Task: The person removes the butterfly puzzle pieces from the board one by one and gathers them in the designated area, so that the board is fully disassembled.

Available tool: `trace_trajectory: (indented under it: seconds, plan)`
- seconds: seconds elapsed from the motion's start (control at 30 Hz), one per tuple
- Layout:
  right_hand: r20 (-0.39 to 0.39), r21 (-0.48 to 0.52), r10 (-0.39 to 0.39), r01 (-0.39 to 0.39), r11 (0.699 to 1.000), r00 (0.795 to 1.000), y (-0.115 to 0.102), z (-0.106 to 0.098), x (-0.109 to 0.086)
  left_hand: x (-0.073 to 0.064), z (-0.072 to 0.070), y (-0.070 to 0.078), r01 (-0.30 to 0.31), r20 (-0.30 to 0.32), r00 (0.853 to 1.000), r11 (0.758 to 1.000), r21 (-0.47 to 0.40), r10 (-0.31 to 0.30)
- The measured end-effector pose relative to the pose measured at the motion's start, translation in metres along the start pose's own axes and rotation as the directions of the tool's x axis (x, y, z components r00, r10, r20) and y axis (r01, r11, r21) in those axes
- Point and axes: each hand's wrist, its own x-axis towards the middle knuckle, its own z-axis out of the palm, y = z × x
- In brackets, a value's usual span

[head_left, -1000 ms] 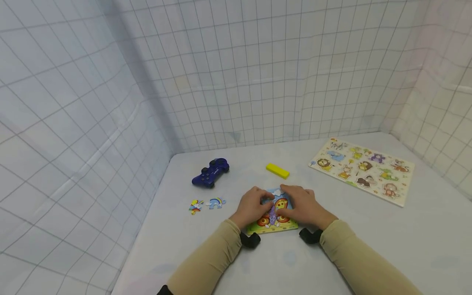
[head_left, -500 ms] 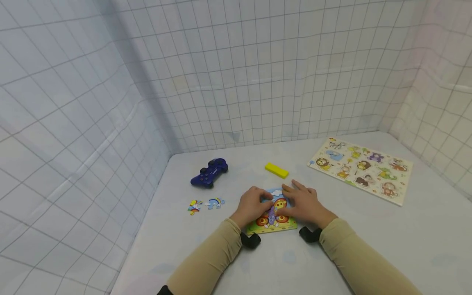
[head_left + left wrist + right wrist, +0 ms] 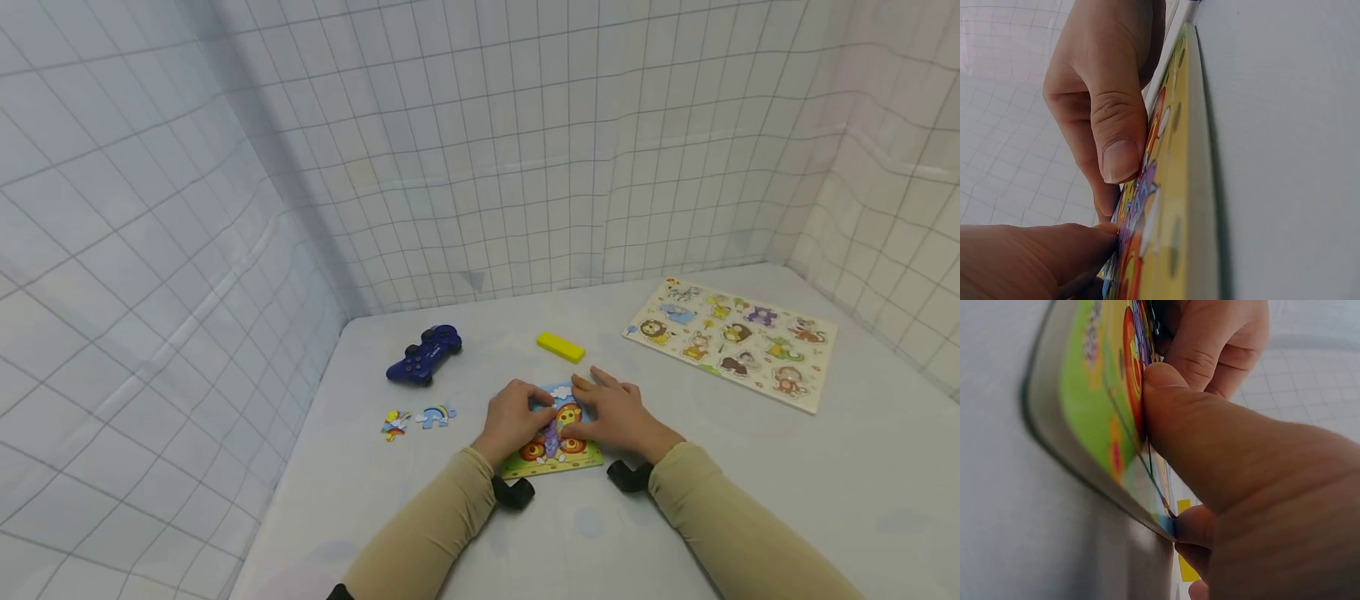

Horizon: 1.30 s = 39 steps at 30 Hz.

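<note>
A small butterfly jigsaw puzzle [image 3: 566,459] lies flat on the table, partly covered by both hands. On its left part, my left hand [image 3: 513,421] has thumb and index finger close together at the picture; whether a piece is between them is hidden. My right hand [image 3: 618,419] rests on the right part, its thumb [image 3: 1175,403] pressing the picture near the orange wing. Its other fingers reach forward, with one fingertip [image 3: 1196,524] at the board's corner. Two loose pieces, a pooh-bear-yellow one [image 3: 395,423] and a rainbow one [image 3: 435,416], lie to the left.
A blue game controller [image 3: 425,355] lies at the back left. Beyond the puzzle is a yellow block [image 3: 560,347]. A large animal puzzle board [image 3: 806,392] lies at the right rear. White gridded sheets hang around the table's back and sides.
The right hand's fingers have spread and reached forward past the puzzle's upper edge, its thumb staying on the picture. The left hand has kept its place.
</note>
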Motion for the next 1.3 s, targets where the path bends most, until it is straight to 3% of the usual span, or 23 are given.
trace_trajectory:
  seconds: [0.5,1.0,1.3]
  plan:
    - [0.027,-0.031,0.002,-0.001,1.000,1.000,-0.006,-0.006,0.001,0.001,0.001,-0.001,0.002,0.000,1.000,1.000,0.008,-0.002]
    - [0.027,-0.014,0.007,-0.006,1.000,1.000,-0.006,-0.004,-0.001,0.000,0.005,-0.002,-0.004,-0.042,0.999,1.000,0.022,0.005]
    - [0.033,-0.018,0.018,-0.017,1.000,0.999,-0.003,-0.002,0.000,-0.004,-0.001,-0.009,-0.001,-0.097,0.995,0.985,-0.173,-0.016]
